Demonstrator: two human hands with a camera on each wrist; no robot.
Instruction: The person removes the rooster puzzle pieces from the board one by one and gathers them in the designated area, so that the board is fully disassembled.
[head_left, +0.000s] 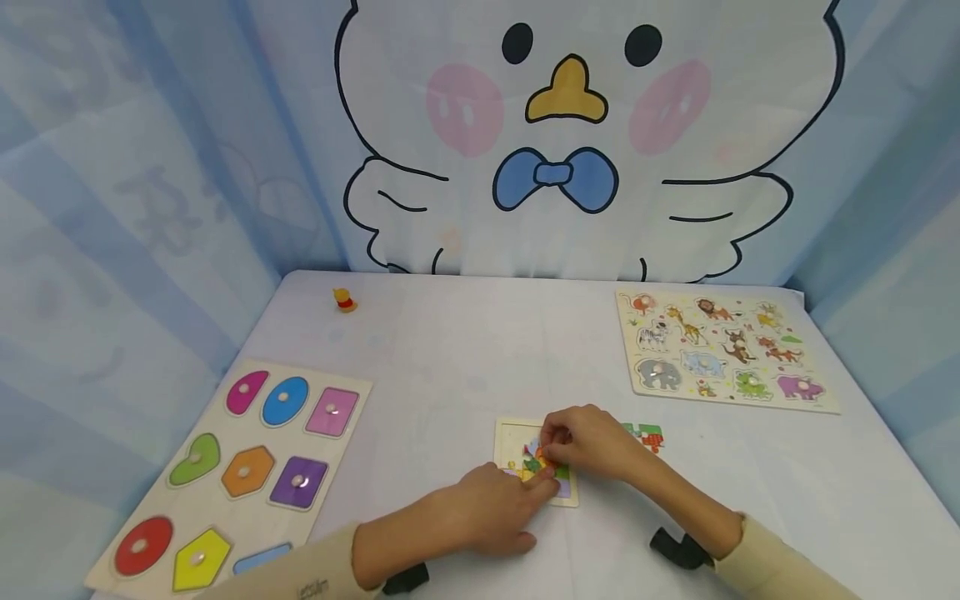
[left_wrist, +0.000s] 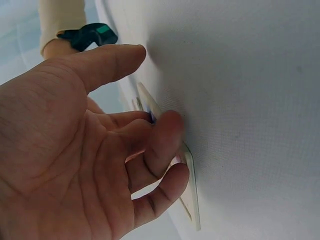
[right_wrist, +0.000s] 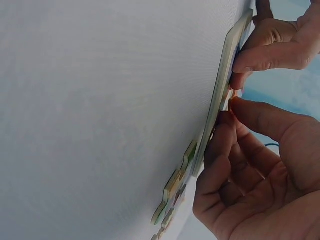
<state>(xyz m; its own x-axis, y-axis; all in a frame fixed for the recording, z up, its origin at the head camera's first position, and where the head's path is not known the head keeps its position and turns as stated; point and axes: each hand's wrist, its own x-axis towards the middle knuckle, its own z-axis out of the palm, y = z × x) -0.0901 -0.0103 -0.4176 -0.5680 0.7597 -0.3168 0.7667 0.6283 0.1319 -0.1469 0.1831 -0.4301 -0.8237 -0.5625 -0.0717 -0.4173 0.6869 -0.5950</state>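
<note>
A small wooden jigsaw tray with colourful pieces in it lies at the front middle of the table. My left hand reaches over its near side, fingertips resting on the pieces and the thumb held away. From the right comes my right hand, which pinches a small orange-edged puzzle piece between thumb and index finger, close over the tray. Its picture is mostly hidden by the fingers. Several loose puzzle pieces lie just right of the tray, partly behind the right hand.
A wooden shape board with knobbed coloured shapes lies at left, partly under the left sleeve. An animal puzzle board lies at back right. A small yellow and red figurine stands at back left. Printed curtains surround the white table.
</note>
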